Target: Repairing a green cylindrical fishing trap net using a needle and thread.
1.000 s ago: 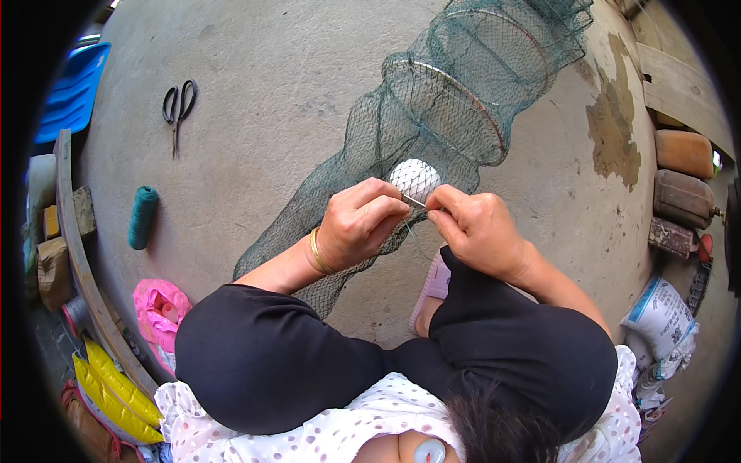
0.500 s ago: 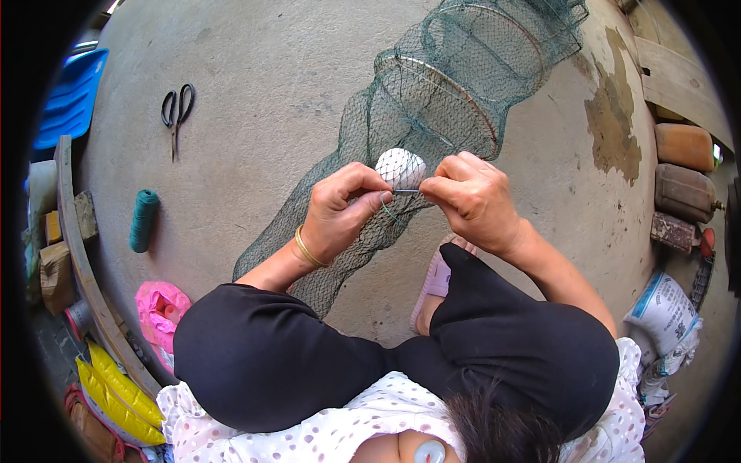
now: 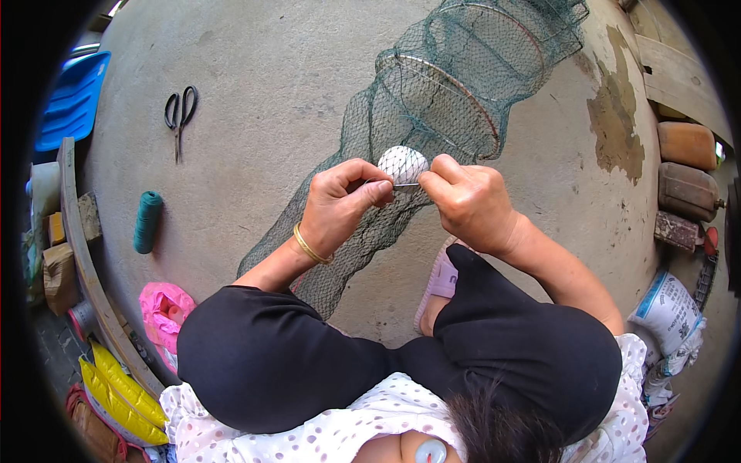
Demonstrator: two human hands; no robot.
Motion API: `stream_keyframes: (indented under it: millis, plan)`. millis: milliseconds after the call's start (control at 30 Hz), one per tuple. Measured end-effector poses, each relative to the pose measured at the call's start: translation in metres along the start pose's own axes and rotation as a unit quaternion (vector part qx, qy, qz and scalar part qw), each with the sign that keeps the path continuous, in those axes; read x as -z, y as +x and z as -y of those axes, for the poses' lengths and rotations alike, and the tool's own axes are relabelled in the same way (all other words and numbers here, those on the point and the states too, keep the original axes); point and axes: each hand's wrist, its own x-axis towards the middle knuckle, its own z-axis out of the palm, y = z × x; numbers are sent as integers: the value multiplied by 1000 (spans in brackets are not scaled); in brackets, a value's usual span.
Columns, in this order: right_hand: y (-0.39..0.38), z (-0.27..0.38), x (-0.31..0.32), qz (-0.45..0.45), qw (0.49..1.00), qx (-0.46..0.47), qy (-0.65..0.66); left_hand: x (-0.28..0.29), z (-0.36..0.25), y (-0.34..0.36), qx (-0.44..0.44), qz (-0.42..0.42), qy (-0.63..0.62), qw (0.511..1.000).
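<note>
A long green mesh net (image 3: 390, 96) with round hoops stretches from the upper right down between my arms. Beneath its mesh a white ball (image 3: 403, 164) shows just beyond my fingertips. A thin needle (image 3: 406, 185) spans the short gap between my hands. My left hand (image 3: 343, 199), with a gold bangle at the wrist, pinches one end of it between thumb and forefinger. At the other end my right hand (image 3: 475, 202) is closed in a pinch. Whether my fingers also hold strands of the mesh cannot be made out.
On the concrete floor to the left lie black-handled scissors (image 3: 179, 123), a spool of green twine (image 3: 147, 222) and a pink plastic bag (image 3: 164, 312). A blue tray (image 3: 75, 100) and a curved wooden beam (image 3: 77, 224) line the left edge. Brown plastic jugs (image 3: 687, 189) stand at right.
The needle remains between my hands. My left fingertips have tilted and curled in more, and the green thread that hung below them no longer shows. The view has shifted slightly.
</note>
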Motion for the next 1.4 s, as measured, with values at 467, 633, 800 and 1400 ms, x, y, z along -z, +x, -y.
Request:
stream_keyframes:
  millis: [467, 633, 800, 1400]
  plan:
    - [0, -11, -2, -25, 999, 26, 5, -1, -7, 4, 76, -14, -102, 992]
    - [3, -2, -2, -11, 1000, 22, 19, 1, -4, 5, 63, -6, -39, 997]
    - [5, 5, -4, -4, 999, 3, 50, -2, -5, 6, 30, 11, 34, 999]
    - [3, 24, -4, 36, 831, -350, 431, -9, 4, -9, -177, -71, 217, 957]
